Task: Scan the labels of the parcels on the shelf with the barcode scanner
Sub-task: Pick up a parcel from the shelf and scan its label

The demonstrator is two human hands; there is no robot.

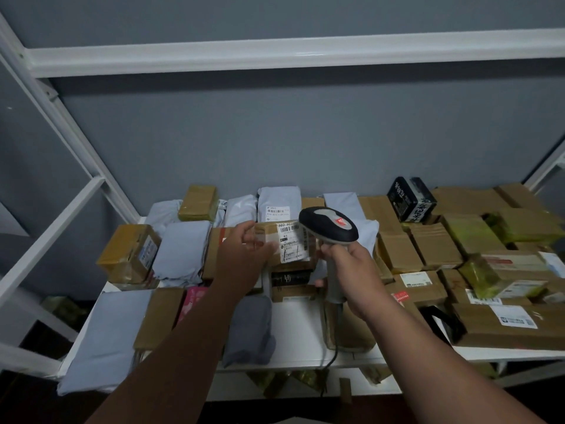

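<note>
My right hand is wrapped around the grey handle of the barcode scanner, fingers curled tight on it, with its cable hanging down past the white shelf edge. The scanner's dark head stands just above my fist and tips forward and down, and its long axis runs from near right toward far left. Straight to its left, nearly touching the nose, is the small taped carton that my left hand holds up off the pile, thumb and fingers curled on its left end. Its white label is turned toward me and to the right, so I judge the label lies just left of and slightly below the scanner's window; a small turn of my right wrist leftward should put the beam across the barcode near the label's top edge. Beyond both hands lie more parcels: grey poly mailers, brown boxes to the right, and a black box at the back.
</note>
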